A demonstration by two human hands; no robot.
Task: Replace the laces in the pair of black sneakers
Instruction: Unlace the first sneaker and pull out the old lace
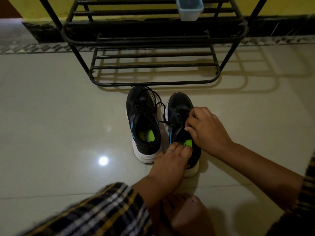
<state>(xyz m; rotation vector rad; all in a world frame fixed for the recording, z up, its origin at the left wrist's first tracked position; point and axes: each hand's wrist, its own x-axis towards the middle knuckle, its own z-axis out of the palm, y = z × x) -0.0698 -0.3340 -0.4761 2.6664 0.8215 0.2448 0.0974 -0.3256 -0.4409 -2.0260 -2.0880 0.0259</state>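
Black right sneaker (179,108) stands on the floor (51,116) beside its mate (143,123), right hand (206,130) fingers pinching its lace (166,122), left hand (170,160) fingers curled over its collar.

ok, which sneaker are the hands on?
The sneaker on the right: left hand rests at its heel opening, right hand at its laces. The left sneaker sits untouched.
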